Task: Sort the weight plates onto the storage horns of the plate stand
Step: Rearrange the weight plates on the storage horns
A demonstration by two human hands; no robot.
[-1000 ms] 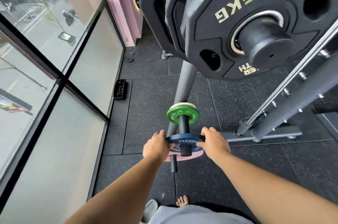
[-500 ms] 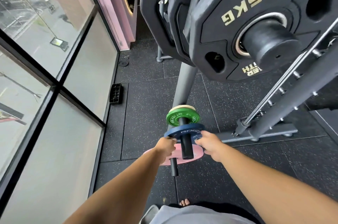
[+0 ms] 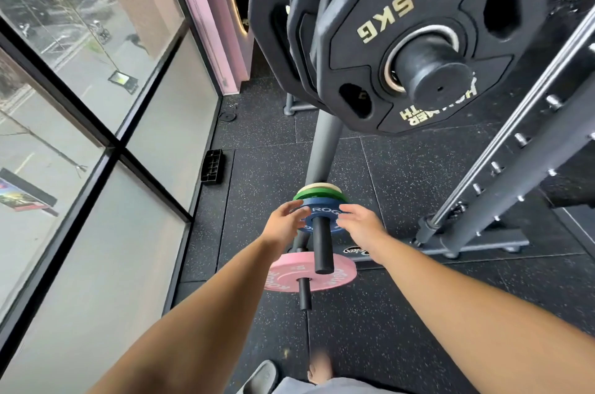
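Note:
A small blue plate (image 3: pixel 317 211) sits on a black storage horn (image 3: pixel 322 247) of the grey plate stand (image 3: pixel 323 148), pushed against a green plate (image 3: pixel 322 193) with a white plate (image 3: pixel 318 186) behind it. My left hand (image 3: pixel 283 227) touches the blue plate's left edge with loosely spread fingers. At its right edge my right hand (image 3: pixel 362 227) rests fingertips on it. Below, a pink plate (image 3: pixel 289 271) hangs on a thinner lower horn. Large black 2.5 kg plates (image 3: pixel 402 23) fill the top horn close to my head.
A glass window wall (image 3: pixel 96 136) runs along the left. A black tray (image 3: pixel 212 166) lies on the rubber floor by the glass. Slanted rack uprights with pegs (image 3: pixel 515 168) stand at the right. A foot and a slipper (image 3: pixel 262 376) show at the bottom.
The blue plate slid along the horn from near its tip up against the green plate. Both hands went with it and their fingers have loosened from gripping its edges.

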